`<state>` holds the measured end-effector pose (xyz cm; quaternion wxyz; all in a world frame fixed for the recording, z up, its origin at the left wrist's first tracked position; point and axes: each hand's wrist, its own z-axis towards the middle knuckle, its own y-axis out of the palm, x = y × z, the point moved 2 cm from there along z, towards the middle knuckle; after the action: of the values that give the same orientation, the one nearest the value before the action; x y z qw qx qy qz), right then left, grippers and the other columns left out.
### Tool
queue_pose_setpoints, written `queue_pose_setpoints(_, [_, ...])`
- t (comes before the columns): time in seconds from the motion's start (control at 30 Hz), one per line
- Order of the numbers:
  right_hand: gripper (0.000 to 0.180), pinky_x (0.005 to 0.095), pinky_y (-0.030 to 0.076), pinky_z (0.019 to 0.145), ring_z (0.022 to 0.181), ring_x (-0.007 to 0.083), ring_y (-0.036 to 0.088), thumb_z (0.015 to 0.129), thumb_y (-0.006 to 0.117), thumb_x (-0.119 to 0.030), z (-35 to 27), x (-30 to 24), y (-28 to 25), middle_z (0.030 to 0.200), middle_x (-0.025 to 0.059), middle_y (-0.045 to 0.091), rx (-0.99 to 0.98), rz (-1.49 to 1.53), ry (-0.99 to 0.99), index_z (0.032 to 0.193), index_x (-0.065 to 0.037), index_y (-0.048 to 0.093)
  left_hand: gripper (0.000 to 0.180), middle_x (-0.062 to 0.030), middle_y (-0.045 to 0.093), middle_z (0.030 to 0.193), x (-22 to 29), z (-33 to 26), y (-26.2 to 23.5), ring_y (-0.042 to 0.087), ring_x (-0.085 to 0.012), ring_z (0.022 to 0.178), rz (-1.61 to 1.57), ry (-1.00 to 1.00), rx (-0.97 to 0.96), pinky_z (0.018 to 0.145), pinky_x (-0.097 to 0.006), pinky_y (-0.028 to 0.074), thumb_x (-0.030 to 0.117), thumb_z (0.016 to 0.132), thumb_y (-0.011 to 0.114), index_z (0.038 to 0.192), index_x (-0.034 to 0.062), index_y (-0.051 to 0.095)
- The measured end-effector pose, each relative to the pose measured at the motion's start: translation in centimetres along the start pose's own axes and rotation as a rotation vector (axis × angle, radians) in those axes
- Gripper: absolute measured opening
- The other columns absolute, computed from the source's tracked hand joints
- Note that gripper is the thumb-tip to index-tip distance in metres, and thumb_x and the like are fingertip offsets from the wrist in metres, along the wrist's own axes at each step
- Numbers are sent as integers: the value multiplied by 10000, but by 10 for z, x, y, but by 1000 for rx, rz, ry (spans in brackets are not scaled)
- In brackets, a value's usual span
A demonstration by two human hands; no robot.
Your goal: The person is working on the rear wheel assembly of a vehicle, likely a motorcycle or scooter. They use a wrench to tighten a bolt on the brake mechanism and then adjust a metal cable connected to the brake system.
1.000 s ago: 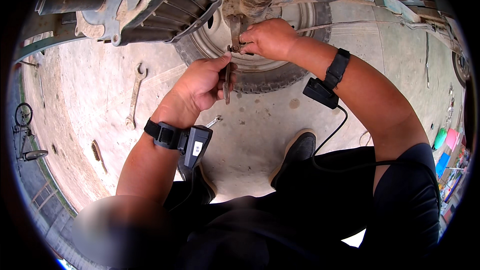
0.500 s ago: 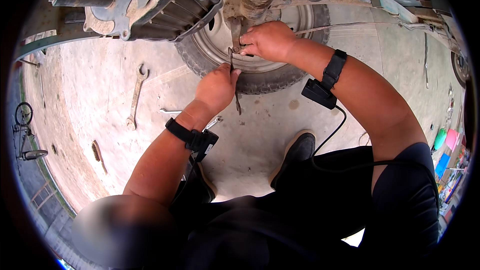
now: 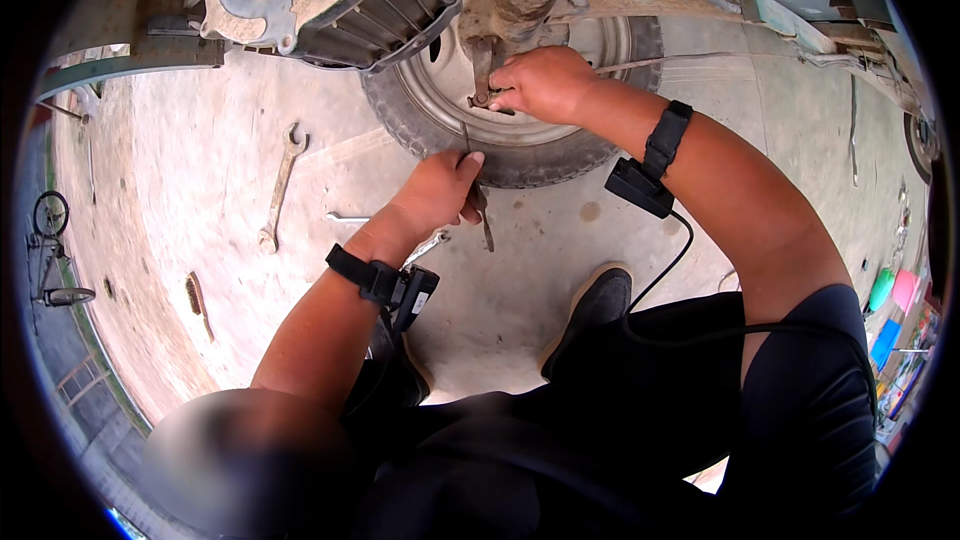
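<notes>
My left hand (image 3: 440, 190) is closed around a slim dark metal tool (image 3: 487, 232), whose lower end sticks out below the fingers and whose thin tip points up toward the tyre. Its exact kind does not show. Farther up, my right hand (image 3: 548, 85) pinches the lower end of a rusty metal lever (image 3: 482, 62), by a small bolt or pin (image 3: 480, 100). The lever hangs from the underside of a vehicle, over a wheel with a black tyre (image 3: 545, 165) and a pale rim. My right fingertips partly hide the joint. Tool and lever stand apart.
On the concrete floor at left lie a large open-end wrench (image 3: 282, 185) and a wire brush (image 3: 196, 300). Smaller wrenches (image 3: 346, 218) lie by my left wrist. A finned metal housing (image 3: 375, 15) overhangs at upper left. A thin rod (image 3: 690, 57) runs off to the right.
My left hand has drawn the slim tool down, away from the lever's end. My right hand has stayed at the lever. The view has shifted slightly.
</notes>
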<state>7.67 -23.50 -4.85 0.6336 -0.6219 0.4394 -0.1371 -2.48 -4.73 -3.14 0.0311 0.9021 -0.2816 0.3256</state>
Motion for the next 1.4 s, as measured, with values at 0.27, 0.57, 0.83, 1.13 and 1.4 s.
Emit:
queue_pose_setpoints(0.27, [310,447,513,753,928,302,640,870,623,-445,-1,0,0,985,39,663,-16,20,16,1021,-179,675,348,-82,613,669,22,-6,5,551,-136,494,-474,0,-59,439,-257,390,368,1020,472,921,44,553])
queue_pose_setpoints(0.57, [295,436,519,753,927,292,648,866,629,-430,-1,2,2,993,36,663,-2,-12,8,1042,-200,681,357,-84,596,661,30,-9,6,488,-146,464,-601,-104,-3,426,-273,360,375,1015,479,903,45,556])
queue_pose_setpoints(0.83, [312,441,523,736,904,298,655,857,637,-441,0,3,2,974,40,671,10,2,-7,1039,-192,684,343,-77,596,663,34,-1,-3,466,-149,455,-677,-123,-13,420,-274,346,365,1009,498,895,48,564])
queue_pose_setpoints(1.13, [324,442,525,734,900,302,658,860,633,-446,0,4,2,972,42,673,7,-4,-10,1052,-190,682,334,-58,598,667,36,3,-9,464,-139,458,-679,-141,-6,393,-266,337,354,1009,500,886,57,589])
queue_pose_setpoints(1.4, [301,415,515,695,855,289,645,838,678,-393,-3,3,3,926,29,663,92,27,-44,1028,-159,687,351,-74,625,685,30,10,-9,563,-157,519,-385,-25,-39,443,-271,387,352,1015,476,897,36,577])
